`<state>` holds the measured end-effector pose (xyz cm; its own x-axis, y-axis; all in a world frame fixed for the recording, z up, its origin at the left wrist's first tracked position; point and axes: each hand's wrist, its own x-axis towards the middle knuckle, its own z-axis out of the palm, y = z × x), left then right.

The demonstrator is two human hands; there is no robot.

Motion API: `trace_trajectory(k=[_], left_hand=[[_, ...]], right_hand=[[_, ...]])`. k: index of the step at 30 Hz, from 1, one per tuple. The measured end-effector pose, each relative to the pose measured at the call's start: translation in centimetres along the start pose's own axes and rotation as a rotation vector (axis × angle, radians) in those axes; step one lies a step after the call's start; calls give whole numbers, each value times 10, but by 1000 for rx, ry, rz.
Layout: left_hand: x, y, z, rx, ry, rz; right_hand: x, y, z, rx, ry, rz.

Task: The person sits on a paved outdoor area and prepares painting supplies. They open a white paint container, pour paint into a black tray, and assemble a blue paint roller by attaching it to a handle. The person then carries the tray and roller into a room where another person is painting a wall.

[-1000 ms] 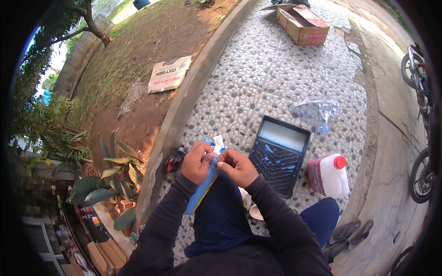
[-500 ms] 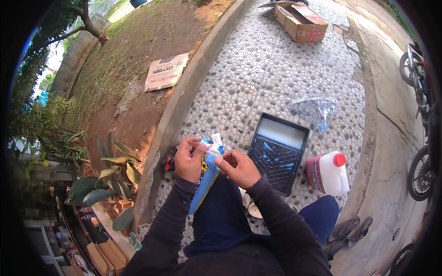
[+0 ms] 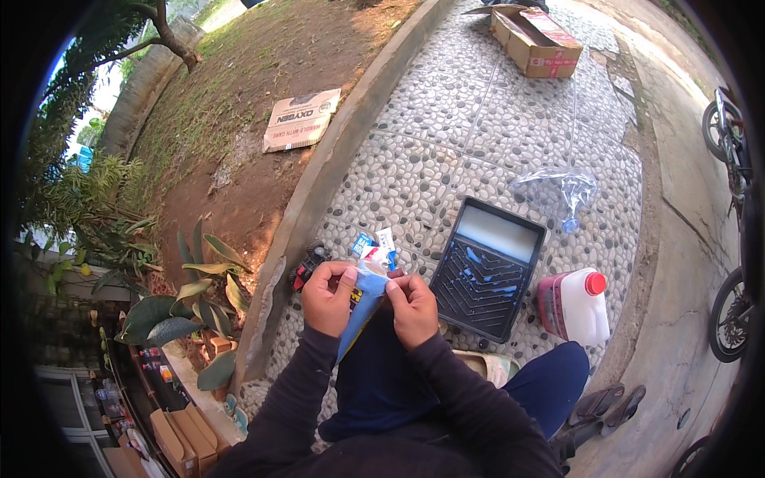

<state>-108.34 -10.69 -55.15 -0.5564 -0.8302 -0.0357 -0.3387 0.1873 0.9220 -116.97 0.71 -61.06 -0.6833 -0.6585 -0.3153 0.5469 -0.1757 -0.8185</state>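
Note:
My left hand and my right hand pinch the top of a blue plastic-wrapped item with yellow on it, held over my dark-trousered lap. Blue and white packets show just beyond it. A black and red object sits left of my hands, partly hidden. To the right is a black tray with pale liquid in its well and blue smears on its ribbed slope. A white jug with a red cap stands beside the tray.
Crumpled clear plastic lies beyond the tray. A cardboard box is farther back. A low concrete edge borders soil with flat cardboard and plants. Sandals and motorcycles are on the right.
Both my hands have moved down slightly, and the blue item's top now folds over between my fingers. My right hand's fingers have turned more upright around it.

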Motion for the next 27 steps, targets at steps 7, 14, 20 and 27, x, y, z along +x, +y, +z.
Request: trace_trajectory(k=[7,14,20,27], left_hand=[[4,4,4,-739,-16,-313],[10,14,-5,-841,-98,-377],[-1,15,0,-201,-190,109],[-22,2,-25,263,-383,-9]], right_hand=[[19,3,5,-67,124,-17],[25,-5,3,423,-9,249],[32,-24,-1,676,-14,390],[62,-35,-10,228,-177,150]])
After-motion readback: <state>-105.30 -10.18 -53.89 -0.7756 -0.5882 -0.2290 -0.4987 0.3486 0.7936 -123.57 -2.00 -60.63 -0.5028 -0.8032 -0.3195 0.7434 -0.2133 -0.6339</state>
